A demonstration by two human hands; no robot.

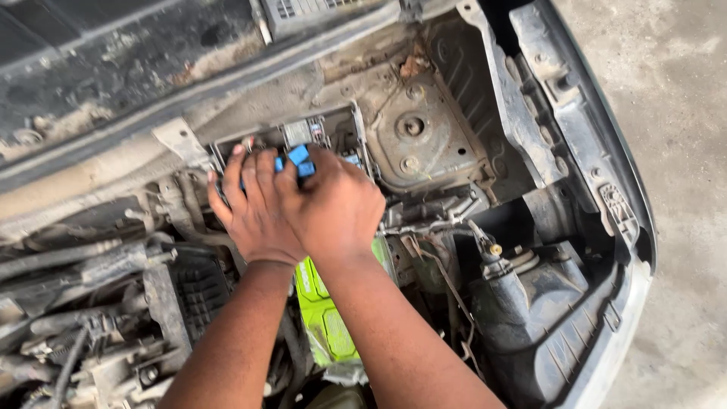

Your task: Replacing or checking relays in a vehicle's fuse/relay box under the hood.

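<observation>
Lay just ahead of the right hand (337,204), fingers pinched on blue relays (298,157) in the open fuse box (333,125), left hand (254,208) touching alongside, grip hidden.

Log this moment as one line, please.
left hand: fingers in open fuse box | right hand: on blue relays | green battery below wrists
</observation>
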